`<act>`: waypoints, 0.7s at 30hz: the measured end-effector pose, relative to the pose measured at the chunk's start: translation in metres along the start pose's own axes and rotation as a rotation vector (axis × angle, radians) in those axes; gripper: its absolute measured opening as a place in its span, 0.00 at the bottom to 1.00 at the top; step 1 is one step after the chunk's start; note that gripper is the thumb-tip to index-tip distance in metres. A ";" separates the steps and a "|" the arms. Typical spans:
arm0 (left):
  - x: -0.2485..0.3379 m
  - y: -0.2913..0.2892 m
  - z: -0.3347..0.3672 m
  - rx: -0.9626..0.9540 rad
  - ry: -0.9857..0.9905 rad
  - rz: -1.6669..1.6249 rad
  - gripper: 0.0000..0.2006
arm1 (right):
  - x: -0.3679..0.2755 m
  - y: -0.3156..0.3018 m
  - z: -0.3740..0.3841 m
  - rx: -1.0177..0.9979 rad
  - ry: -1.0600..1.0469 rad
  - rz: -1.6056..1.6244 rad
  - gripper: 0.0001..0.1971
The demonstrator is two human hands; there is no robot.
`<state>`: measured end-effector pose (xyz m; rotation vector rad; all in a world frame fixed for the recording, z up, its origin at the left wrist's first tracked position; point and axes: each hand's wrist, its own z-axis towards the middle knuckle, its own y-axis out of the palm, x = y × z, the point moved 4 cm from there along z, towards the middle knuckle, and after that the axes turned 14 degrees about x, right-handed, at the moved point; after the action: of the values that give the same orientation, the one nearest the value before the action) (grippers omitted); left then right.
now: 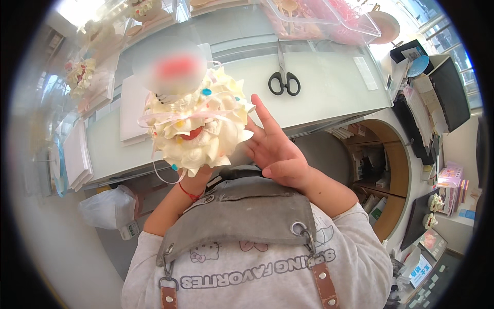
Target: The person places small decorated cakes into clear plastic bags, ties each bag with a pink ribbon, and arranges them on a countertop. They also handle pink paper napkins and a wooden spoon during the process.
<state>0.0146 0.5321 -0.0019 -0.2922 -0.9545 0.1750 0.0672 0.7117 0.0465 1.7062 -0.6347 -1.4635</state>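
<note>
A cream-white ruffled bouquet [198, 126] with small coloured beads, a red centre piece and thin pale pink ribbon is held up in front of my chest. My left hand [198, 177] grips it from below and is mostly hidden under the ruffles; a red string bracelet circles that wrist. My right hand [275, 149] is at the bouquet's right side, fingers spread, index finger pointing up, fingertips touching the ruffled edge. It holds nothing that I can see.
Black-handled scissors [283, 77] lie on the pale green worktop [329, 87]. Clear plastic boxes [319, 20] stand at the far edge, white sheets [131, 110] at the left. A white plastic bag [108, 206] hangs below the counter. Shelves and cluttered desks fill the right.
</note>
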 end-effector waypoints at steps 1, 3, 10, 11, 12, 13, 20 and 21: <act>-0.016 -0.009 -0.007 0.068 0.036 0.002 0.34 | -0.003 0.002 0.000 -0.011 0.003 -0.002 0.61; -0.034 -0.022 -0.009 0.087 0.057 -0.004 0.32 | -0.009 0.007 0.000 -0.027 0.011 -0.009 0.61; -0.068 -0.030 -0.010 -0.128 -0.128 -0.121 0.37 | -0.061 -0.023 -0.036 0.437 -0.659 -1.034 0.22; -0.060 -0.023 -0.001 -0.112 -0.130 -0.175 0.37 | -0.071 -0.036 -0.046 0.573 -0.835 -1.188 0.20; -0.050 -0.015 0.007 -0.079 -0.141 -0.236 0.38 | -0.082 -0.050 -0.054 0.623 -0.969 -1.374 0.20; -0.041 -0.008 0.015 -0.038 -0.154 -0.294 0.38 | -0.094 -0.061 -0.060 0.674 -1.013 -1.536 0.19; 0.029 0.041 0.036 0.272 -0.181 -0.523 0.42 | -0.126 -0.119 -0.063 0.534 -0.851 -1.979 0.25; 0.036 0.048 0.034 0.312 -0.179 -0.523 0.43 | -0.125 -0.123 -0.065 0.472 -0.850 -2.009 0.26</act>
<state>0.0063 0.5934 0.0289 0.2673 -1.1322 -0.1331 0.0899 0.8953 0.0208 1.8276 0.9266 -3.6726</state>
